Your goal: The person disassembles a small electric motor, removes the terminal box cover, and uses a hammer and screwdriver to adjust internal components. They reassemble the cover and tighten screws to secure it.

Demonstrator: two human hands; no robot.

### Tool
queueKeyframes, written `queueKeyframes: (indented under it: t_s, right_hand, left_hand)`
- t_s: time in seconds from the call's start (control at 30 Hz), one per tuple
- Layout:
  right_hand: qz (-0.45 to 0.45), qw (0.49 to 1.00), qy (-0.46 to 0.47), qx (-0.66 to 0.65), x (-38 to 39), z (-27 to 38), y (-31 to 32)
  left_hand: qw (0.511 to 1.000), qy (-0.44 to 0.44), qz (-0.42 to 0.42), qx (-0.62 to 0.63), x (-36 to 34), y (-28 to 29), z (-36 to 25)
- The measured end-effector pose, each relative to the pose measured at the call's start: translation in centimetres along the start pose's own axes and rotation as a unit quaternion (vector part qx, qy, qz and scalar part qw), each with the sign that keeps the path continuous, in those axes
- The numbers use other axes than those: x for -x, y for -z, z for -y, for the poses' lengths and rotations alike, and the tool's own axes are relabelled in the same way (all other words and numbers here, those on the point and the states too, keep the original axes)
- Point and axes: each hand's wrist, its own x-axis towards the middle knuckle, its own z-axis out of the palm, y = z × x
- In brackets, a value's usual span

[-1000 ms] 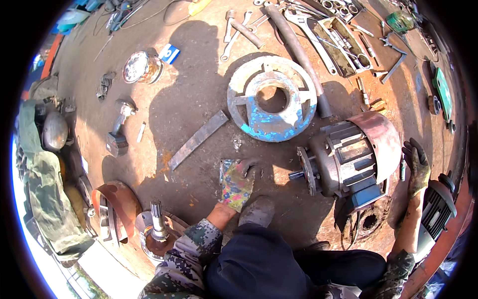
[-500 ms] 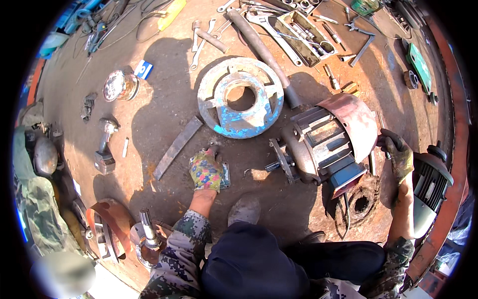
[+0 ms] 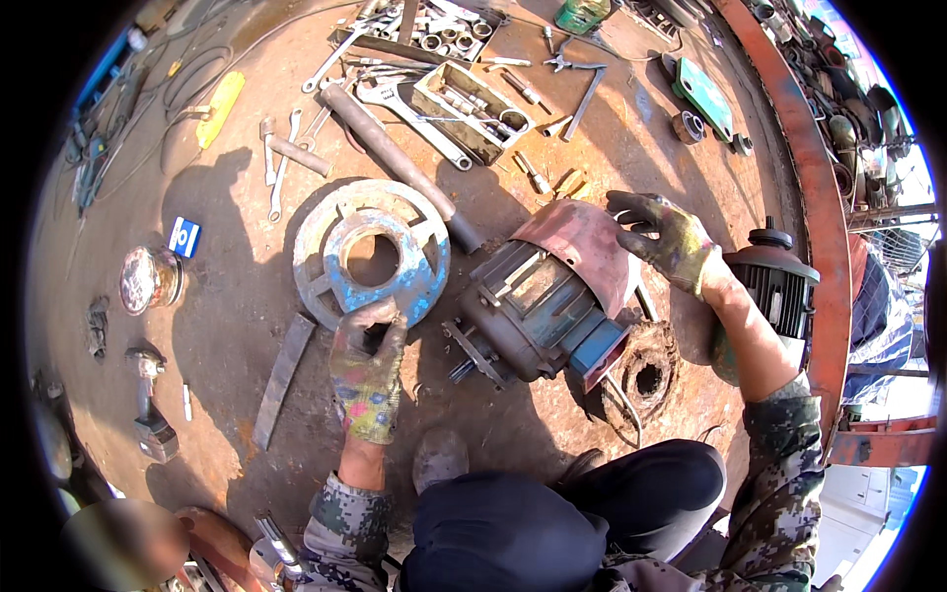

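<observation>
My gloved left hand [image 3: 367, 360] is raised near the lower rim of a ring-shaped casting [image 3: 326, 227] with flaking blue paint, its fingers bent and thumb apart, nothing visible in them. My gloved right hand [image 3: 659, 237] is open, fingers spread and bent over the reddish curved cover [image 3: 567, 229] of a grey electric motor [image 3: 523, 316]; whether it touches the cover is unclear. The motor lies on its side with a blue terminal box [image 3: 597, 340]. A flat steel bar [image 3: 281, 380] lies left of my left hand, and a long pipe [image 3: 404, 163] lies behind the casting.
Wrenches [image 3: 409, 118], a socket box [image 3: 469, 109], pliers [image 3: 564, 61] and a green plate [image 3: 705, 99] lie at the back. A drill [image 3: 150, 414], a can [image 3: 148, 276] and cables are left. A second motor [image 3: 764, 301] and an orange-red rail [image 3: 834, 296] are right.
My left hand has moved up toward the casting. My right hand has risen from beside the motor to over its cover. The view has swung, showing more of the right side.
</observation>
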Motion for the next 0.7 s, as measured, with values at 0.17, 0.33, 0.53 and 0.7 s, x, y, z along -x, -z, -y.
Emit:
queueKeyframes:
  t_s: [0.17,0.33,0.53,0.7]
  right_hand:
    - [-0.002,0.993,-0.106,-0.059,-0.3,-4.7,-1.3]
    - [-0.036,0.872,-0.289,-0.392,7.5,-12.9,-5.1]
    - [-0.027,0.633,-0.258,-0.729,6.6,-16.1,-14.1]
    - [-0.059,0.782,-0.038,-0.619,2.4,-18.2,-22.8]
  left_hand:
    - [0.981,-0.161,0.099,-0.049,-3.6,-6.3,-1.2]
    - [0.975,-0.012,0.170,-0.141,-6.2,-13.1,-3.7]
    - [0.934,0.082,0.238,-0.252,-10.6,-15.5,-4.0]
    - [0.881,0.109,0.281,-0.365,-12.7,-18.3,-3.0]
